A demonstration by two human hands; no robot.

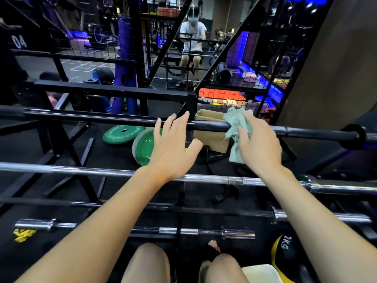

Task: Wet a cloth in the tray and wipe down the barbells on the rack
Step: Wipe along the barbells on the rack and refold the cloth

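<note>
Two green weight plates (130, 139) lie on the dark floor in the middle of the frame, one flat and one tipped against it. Just right of them stands an open cardboard box (210, 127). A black and yellow ball marked "2KG" (285, 252) sits at the lower right, beside a white container (263, 272). Yellow scraps (23, 234) lie at the lower left. A mirror (193, 48) at top centre reflects a seated person, and blue foam rollers (124, 64) stand left of it.

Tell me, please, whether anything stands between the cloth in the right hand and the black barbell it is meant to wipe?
Nothing visible does. The right hand already presses the green cloth against the black barbell, while the left hand hovers open beside it.
</note>
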